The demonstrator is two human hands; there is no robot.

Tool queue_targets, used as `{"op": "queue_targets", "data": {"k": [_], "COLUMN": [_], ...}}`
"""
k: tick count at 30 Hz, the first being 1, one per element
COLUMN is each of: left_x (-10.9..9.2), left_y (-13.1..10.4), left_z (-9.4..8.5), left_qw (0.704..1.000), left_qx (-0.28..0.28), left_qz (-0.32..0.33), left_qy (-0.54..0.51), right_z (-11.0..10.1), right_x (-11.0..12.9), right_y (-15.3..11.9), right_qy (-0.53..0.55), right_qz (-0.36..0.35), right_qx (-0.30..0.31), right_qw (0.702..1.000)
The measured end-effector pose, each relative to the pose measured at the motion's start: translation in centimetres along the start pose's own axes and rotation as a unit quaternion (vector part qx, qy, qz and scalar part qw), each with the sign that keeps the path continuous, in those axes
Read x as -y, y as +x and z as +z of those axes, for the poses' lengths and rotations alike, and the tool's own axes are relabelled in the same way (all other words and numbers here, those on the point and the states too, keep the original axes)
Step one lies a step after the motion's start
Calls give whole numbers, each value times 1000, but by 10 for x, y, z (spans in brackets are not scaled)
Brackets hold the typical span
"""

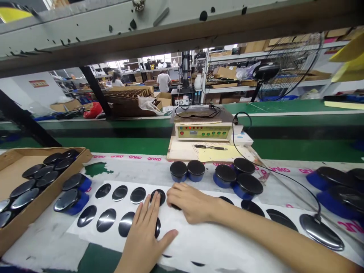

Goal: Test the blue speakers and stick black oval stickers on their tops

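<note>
A white sheet point(216, 235) carries rows of glossy black discs point(106, 220). My left hand point(145, 231) lies flat on it, fingers stretched out and together, thumb apart; its fingertips touch a black disc point(161, 197) in the upper row. Just to the right, my right hand point(189, 203) is closed, its fingers curled down over another black disc point(175, 207), of which only a dark edge shows. My right forearm crosses the sheet and hides part of the rows. Behind the hands stand blue round pieces with black tops point(196, 170).
A cardboard tray point(85, 154) of black-topped pieces is at the left. At the back sits a control box point(203, 132) with buttons, a pen point(211, 147) before it. A corded oval black device point(321, 231) lies right. An overhead beam point(170, 26) crosses above; a person point(164, 81) is beyond.
</note>
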State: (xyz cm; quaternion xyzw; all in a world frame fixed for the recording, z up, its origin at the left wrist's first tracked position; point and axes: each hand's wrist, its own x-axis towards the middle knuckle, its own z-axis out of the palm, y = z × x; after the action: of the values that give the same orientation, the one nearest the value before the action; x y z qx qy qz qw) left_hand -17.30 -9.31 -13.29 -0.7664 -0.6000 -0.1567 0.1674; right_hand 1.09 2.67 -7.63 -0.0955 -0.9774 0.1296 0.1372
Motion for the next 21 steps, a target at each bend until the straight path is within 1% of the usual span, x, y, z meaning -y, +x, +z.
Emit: {"op": "queue_targets", "data": {"k": [2,4,7,9,11,13,15,16,17,19,20,21], "left_x": [2,5,10,12,14,16,17,17,16,12,10,8], "left_y": [-1,-1,-1,-1,-3,-7,-9,-6,-1,23,40,59], "left_z": [3,8,15,19,21,21,17,12,6,-7,-13,-17], "left_qw": [999,998,996,995,996,997,999,1000,998,983,971,961], "left_qx": [-32,-52,-66,-67,-59,-40,-8,19,53,118,140,137], "left_qz": [9,14,28,36,38,35,23,9,-15,-84,-122,-145], "left_qy": [19,34,51,57,57,49,21,-4,-36,-110,-151,-193], "right_z": [6,7,3,-4,-14,-25,-37,-43,-49,-60,-64,-68], "right_x": [-9,-12,-11,-8,-5,-2,4,7,11,21,27,32], "right_y": [13,22,28,26,18,3,-18,-29,-41,-60,-68,-73], "right_qy": [-20,-41,-77,-102,-125,-143,-156,-164,-169,-148,-123,-94], "right_qz": [-28,-49,-81,-99,-106,-101,-76,-57,-31,39,76,108], "right_qx": [18,28,32,31,31,31,24,17,1,-69,-119,-173], "right_qw": [999,998,993,989,986,984,985,985,985,986,982,974]}}
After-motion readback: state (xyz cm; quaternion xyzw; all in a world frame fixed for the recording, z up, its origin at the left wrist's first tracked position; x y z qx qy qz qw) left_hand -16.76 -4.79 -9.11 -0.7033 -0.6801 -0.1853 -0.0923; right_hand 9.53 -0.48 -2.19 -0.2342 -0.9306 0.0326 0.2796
